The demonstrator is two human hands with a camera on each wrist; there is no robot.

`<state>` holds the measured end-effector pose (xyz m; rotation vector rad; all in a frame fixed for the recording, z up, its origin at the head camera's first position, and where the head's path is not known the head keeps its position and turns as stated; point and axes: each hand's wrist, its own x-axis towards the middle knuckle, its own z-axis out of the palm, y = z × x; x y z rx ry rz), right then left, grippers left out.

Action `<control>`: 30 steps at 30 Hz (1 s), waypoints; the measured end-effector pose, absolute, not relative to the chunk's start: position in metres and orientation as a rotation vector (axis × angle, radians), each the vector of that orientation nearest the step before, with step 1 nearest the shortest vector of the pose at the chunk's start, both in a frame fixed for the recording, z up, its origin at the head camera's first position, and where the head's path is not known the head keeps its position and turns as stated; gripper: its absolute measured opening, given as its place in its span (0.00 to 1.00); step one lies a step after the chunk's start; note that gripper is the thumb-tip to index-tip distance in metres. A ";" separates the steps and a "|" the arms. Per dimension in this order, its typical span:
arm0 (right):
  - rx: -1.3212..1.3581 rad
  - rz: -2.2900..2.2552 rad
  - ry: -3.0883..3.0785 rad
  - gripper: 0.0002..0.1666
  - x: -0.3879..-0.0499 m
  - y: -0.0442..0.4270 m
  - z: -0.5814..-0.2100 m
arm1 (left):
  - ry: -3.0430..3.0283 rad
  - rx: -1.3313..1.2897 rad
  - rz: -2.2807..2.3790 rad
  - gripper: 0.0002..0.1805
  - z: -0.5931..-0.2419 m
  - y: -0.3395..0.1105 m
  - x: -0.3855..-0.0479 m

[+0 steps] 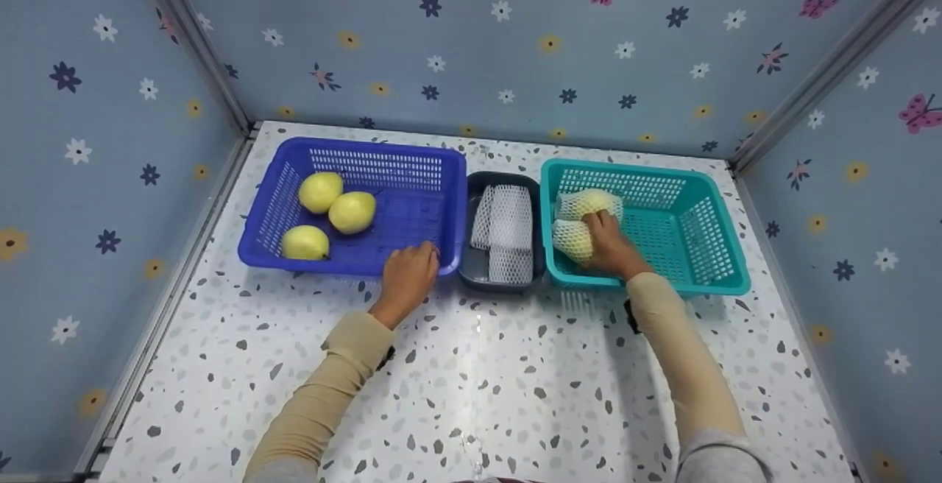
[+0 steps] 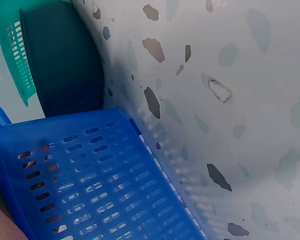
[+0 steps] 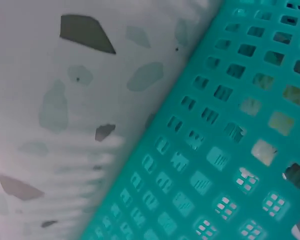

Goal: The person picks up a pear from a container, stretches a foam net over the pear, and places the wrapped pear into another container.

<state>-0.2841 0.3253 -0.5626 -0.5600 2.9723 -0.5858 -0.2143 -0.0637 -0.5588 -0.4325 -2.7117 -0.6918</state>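
Note:
My right hand (image 1: 612, 247) reaches into the teal basket (image 1: 717, 233) and grips the nearer of two yellow pears in white foam nets, the netted pear (image 1: 571, 240) at the left front corner. The other netted pear (image 1: 589, 204) lies just behind, close to my fingertips. At the front right of the blue basket (image 1: 419, 207), my left hand (image 1: 409, 278) holds the rim with curled fingers; some skin shows through the slots in the left wrist view. Three bare yellow pears, one of them a middle pear (image 1: 352, 212), lie in the blue basket's left half.
A dark grey tray (image 1: 477, 271) stands between the baskets, with several white foam nets (image 1: 510, 218) in it. All three containers sit on a white speckled table (image 1: 471, 365). Flower-patterned panels (image 1: 471, 41) close off the back and both sides.

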 end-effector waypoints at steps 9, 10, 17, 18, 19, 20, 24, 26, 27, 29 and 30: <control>-0.559 -0.561 2.937 0.55 -0.284 0.322 -0.561 | -2.734 -0.421 -0.695 0.11 -0.560 -0.066 -0.215; -0.557 -0.572 2.929 0.55 -0.284 0.323 -0.561 | -2.738 -0.421 -0.694 0.11 -0.560 -0.066 -0.215; -0.556 -0.610 2.882 0.55 -0.276 0.331 -0.546 | -2.756 -0.427 -0.713 0.11 -0.559 -0.063 -0.213; -0.565 -0.613 2.877 0.55 -0.274 0.332 -0.543 | -2.749 -0.429 -0.708 0.12 -0.559 -0.063 -0.213; -0.569 -0.620 2.872 0.55 -0.273 0.333 -0.539 | -2.739 -0.432 -0.702 0.12 -0.559 -0.062 -0.213; -0.573 -0.636 2.866 0.55 -0.271 0.334 -0.535 | -2.727 -0.437 -0.695 0.12 -0.559 -0.062 -0.213; -0.579 -0.697 2.857 0.52 -0.262 0.333 -0.517 | -2.694 -0.441 -0.677 0.11 -0.561 -0.062 -0.213; -0.585 -0.735 2.862 0.49 -0.256 0.329 -0.509 | -2.688 -0.444 -0.678 0.11 -0.562 -0.063 -0.213; -0.598 -0.746 2.867 0.48 -0.254 0.328 -0.505 | -2.688 -0.442 -0.682 0.11 -0.562 -0.064 -0.213; -0.618 -0.773 2.882 0.46 -0.248 0.325 -0.501 | -2.685 -0.441 -0.685 0.11 -0.562 -0.065 -0.213; -0.625 -0.791 2.885 0.45 -0.245 0.323 -0.499 | -2.682 -0.443 -0.691 0.11 -0.562 -0.065 -0.214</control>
